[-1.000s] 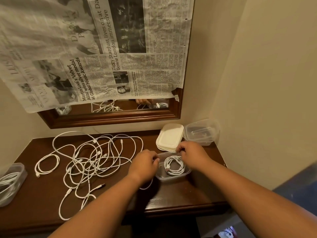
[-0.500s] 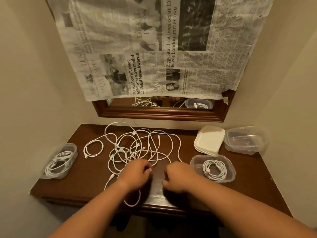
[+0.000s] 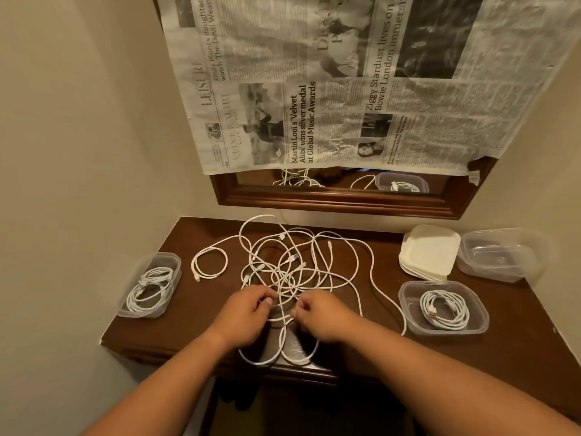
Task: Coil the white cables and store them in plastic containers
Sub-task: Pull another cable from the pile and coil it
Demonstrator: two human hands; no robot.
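The cables [image 3: 292, 265] lie tangled on the tabletop [image 3: 195, 316], mostly just beyond both hands, with near loops running between and under them. The left hand [image 3: 248, 313] and right hand [image 3: 320, 313] sit close together, fingers curled, each pinching strands. A tub [image 3: 443, 306] holding a coil sits right of the right hand, and another filled tub [image 3: 151, 284] left of the left hand. Lids [image 3: 427, 250] and an empty tub [image 3: 500, 256] lie farther right.

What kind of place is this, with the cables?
Likely a corner of a home, perhaps a bedroom nook: a dark wooden table set between plain walls, with a wood-framed mirror above it, mostly covered by newspaper.
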